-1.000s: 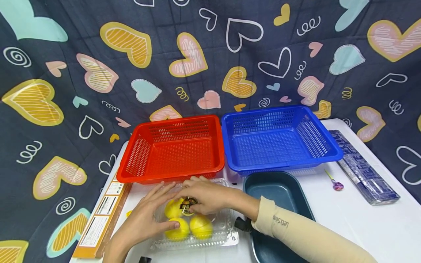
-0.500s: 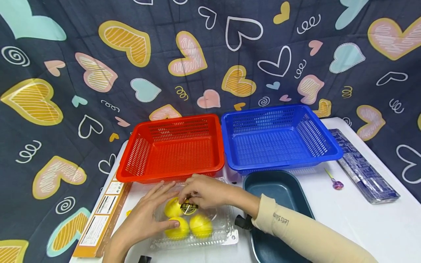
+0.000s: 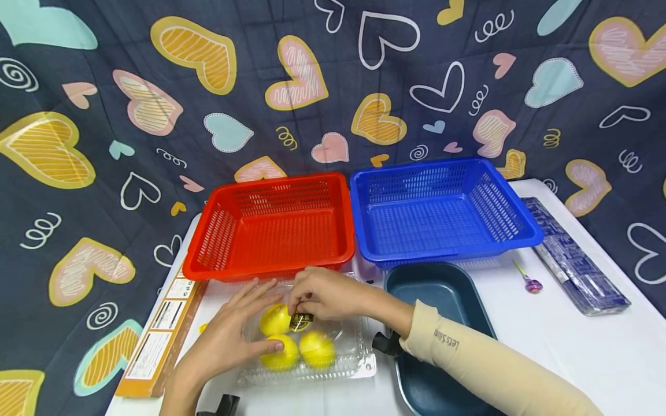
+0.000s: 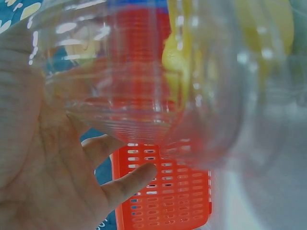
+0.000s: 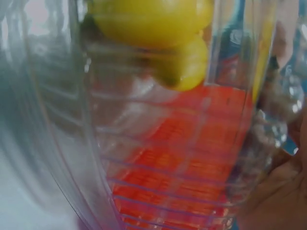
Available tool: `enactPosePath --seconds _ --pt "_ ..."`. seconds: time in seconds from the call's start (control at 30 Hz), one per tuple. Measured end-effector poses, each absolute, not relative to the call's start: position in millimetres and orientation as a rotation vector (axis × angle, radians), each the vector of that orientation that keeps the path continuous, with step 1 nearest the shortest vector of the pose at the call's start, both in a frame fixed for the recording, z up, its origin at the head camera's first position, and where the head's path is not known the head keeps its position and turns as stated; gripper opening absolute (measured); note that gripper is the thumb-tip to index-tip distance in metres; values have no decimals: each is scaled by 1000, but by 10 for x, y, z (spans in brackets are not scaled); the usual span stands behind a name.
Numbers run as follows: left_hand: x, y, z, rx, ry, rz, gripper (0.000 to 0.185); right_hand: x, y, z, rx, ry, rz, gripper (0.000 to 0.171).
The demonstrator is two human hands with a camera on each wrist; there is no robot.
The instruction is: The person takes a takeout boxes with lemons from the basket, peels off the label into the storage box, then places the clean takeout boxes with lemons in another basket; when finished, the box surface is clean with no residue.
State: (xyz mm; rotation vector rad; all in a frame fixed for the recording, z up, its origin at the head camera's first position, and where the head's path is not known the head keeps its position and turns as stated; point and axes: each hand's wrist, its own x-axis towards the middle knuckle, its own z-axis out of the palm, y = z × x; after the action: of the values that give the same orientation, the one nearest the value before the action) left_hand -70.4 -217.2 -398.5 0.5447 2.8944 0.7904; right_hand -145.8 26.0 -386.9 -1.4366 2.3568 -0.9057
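Observation:
A clear plastic clamshell box (image 3: 354, 352) with three yellow lemons (image 3: 316, 348) lies at the table's front, just before the red basket. My left hand (image 3: 244, 323) rests on its left side with straight fingers, thumb on the lid. My right hand (image 3: 302, 305) reaches over from the right and pinches the black and gold label (image 3: 302, 319) on the lid. In the left wrist view my palm (image 4: 38, 167) lies against the clear box (image 4: 144, 96). The right wrist view looks through the box wall (image 5: 158, 143) at the lemons (image 5: 148, 19).
A red basket (image 3: 270, 231) and a blue basket (image 3: 442, 208) stand side by side behind the box. A dark blue tray (image 3: 442, 294) sits under my right forearm. A long orange box (image 3: 161, 335) lies at the left; a lollipop (image 3: 531, 283) and a blue packet (image 3: 572, 254) at the right.
My right fingers have curled tighter onto the label and drawn slightly back. The left hand keeps its place on the box. The view has tilted a little.

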Motion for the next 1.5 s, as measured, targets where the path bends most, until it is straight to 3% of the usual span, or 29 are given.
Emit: enactPosePath --seconds 0.5,1.03,1.5 --pt "-883 -2139 -3907 628 2889 785 82 -1599 352 -3753 -1412 2336 -985 17" --pt "-819 -2159 -3928 582 2876 786 82 -1536 403 -3758 -1407 2257 -1175 14" --pt "-740 -2159 -3973 504 2866 768 83 -1509 1105 -3580 -1169 2210 -1354 24"
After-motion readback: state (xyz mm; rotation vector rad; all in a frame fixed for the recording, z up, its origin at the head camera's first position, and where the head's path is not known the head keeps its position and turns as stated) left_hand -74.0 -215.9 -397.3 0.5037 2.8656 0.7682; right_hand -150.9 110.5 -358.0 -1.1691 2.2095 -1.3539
